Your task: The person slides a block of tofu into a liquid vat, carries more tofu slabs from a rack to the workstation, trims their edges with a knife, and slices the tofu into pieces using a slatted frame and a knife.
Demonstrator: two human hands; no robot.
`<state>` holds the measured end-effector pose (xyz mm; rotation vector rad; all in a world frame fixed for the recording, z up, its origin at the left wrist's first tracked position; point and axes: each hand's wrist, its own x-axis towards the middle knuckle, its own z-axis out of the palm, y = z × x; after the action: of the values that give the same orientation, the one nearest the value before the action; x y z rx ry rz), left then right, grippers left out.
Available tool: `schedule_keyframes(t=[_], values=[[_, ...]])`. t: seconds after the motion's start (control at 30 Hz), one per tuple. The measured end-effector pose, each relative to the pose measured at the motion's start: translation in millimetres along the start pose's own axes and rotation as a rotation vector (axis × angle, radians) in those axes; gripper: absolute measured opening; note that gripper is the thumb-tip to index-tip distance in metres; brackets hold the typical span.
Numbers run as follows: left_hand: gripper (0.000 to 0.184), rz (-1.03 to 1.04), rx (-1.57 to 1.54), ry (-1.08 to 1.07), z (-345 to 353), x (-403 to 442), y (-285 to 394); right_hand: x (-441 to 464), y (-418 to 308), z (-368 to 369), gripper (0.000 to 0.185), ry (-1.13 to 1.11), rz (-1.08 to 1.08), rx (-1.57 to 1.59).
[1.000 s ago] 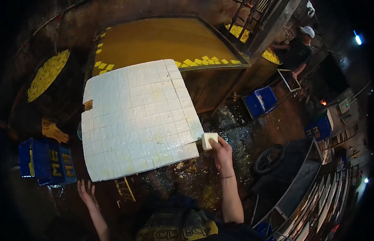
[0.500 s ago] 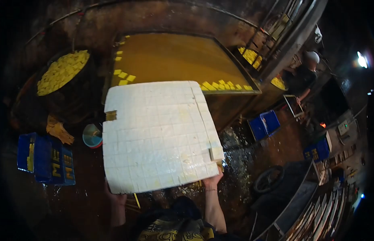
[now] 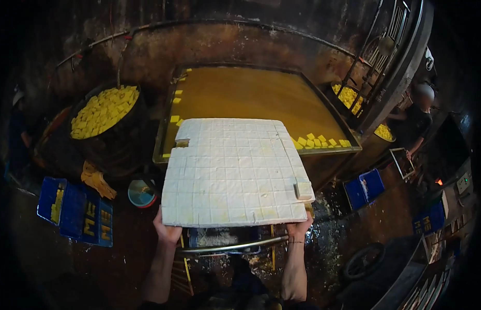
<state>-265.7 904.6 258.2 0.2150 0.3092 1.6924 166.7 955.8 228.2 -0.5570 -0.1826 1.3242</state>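
A wide white tofu slab (image 3: 235,170), scored into squares, is held out in front of me. One small loose block (image 3: 303,190) sits on its right edge, and a brown notch shows at its far left. My left hand (image 3: 168,229) grips the near left corner from below, fingers hidden underneath. At the near right corner, my right hand (image 3: 300,226) is closed around the edge, a thin band on its wrist. The slab's far part overlaps the near rim of a large vat (image 3: 250,93) of yellow-brown liquid, where yellow tofu squares (image 3: 323,141) float along the edges.
Drums heaped with yellow tofu pieces (image 3: 104,112) stand left and right of the vat. Blue crates (image 3: 88,214) and a bucket (image 3: 141,193) are on the left floor. A curved metal bar (image 3: 235,247) lies below the slab. A co-worker (image 3: 417,121) stands at right; another person is far left.
The slab now appears lower and farther right in view, foreshortened. My left hand has come into clearer sight at its corner, and the bar beneath has become visible. Both hands keep hold.
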Motion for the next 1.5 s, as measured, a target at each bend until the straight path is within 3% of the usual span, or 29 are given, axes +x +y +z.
schedule_keyframes(t=[0.13, 0.27, 0.37, 0.47, 0.6, 0.67, 0.73, 0.77, 0.87, 0.9, 0.97, 1.07, 1.13, 1.17, 1.27, 1.3, 1.33, 1.4, 1.43, 1.5], values=[[0.047, -0.034, -0.074, 0.042, -12, 62, -33, 82, -7, -13, 0.046, -0.083, -0.043, 0.013], [0.047, 0.009, 0.04, 0.031, 14, 122, -70, 150, -21, -7, 0.038, -0.011, -0.125, -0.016], [0.046, -0.033, 0.053, 0.224, 39, 161, -93, 196, -32, -12, 0.027, 0.016, -0.143, -0.001], [0.044, -0.021, 0.063, 0.247, 26, 197, -112, 210, -47, 27, 0.019, 0.095, -0.211, -0.077], [0.043, -0.087, 0.105, 0.262, 30, 237, -132, 252, -56, 25, 0.018, 0.108, -0.246, -0.14], [0.054, -0.111, 0.136, 0.309, 28, 251, -131, 263, -59, 40, 0.02, 0.18, -0.248, -0.211], [0.069, -0.204, 0.634, 0.538, 48, 254, -121, 278, -62, 54, 0.022, 0.24, -0.268, -0.195], [0.076, -0.14, 0.781, 0.512, 42, 247, -114, 291, -63, 44, 0.021, 0.174, -0.298, -0.189], [0.033, 0.26, 1.483, 0.578, 60, 198, -86, 299, -75, 82, 0.019, 0.161, -0.284, -0.302], [0.025, 0.463, 1.857, 0.495, 52, 181, -72, 307, -76, 97, 0.016, 0.197, -0.313, -0.311], [0.039, 0.664, 2.2, 0.386, 41, 150, -43, 319, -84, 116, 0.014, 0.149, -0.29, -0.374], [0.065, 0.54, 2.285, 0.538, -12, 106, -12, 358, -91, 131, 0.01, 0.046, -0.297, -0.366], [0.071, -0.284, 2.089, 0.7, 13, 85, 3, 390, -93, 146, 0.022, 0.016, -0.297, -0.438], [0.069, 0.086, 2.193, 0.48, -36, 72, 10, 396, -89, 163, 0.023, 0.007, -0.292, -0.482], [0.055, -0.199, 2.045, 0.502, -60, 77, 28, 411, -76, 223, 0.022, 0.01, -0.226, -0.566], [0.055, -0.209, 2.027, 0.507, -93, 69, 33, 423, -66, 236, 0.021, 0.023, -0.269, -0.605], [0.051, -0.041, 1.879, 0.43, -138, 55, 35, 430, -54, 251, 0.022, 0.045, -0.278, -0.666], [0.047, 0.116, 1.708, 0.373, -141, 55, 27, 445, -26, 281, 0.021, 0.183, -0.32, -0.825], [0.047, 0.128, 2.091, 0.362, -130, 51, 24, 459, -9, 289, 0.021, 0.194, -0.34, -0.895], [0.051, -0.001, 2.229, 0.352, -110, 51, 27, 497, 27, 293, 0.021, 0.144, -0.358, -0.993]])
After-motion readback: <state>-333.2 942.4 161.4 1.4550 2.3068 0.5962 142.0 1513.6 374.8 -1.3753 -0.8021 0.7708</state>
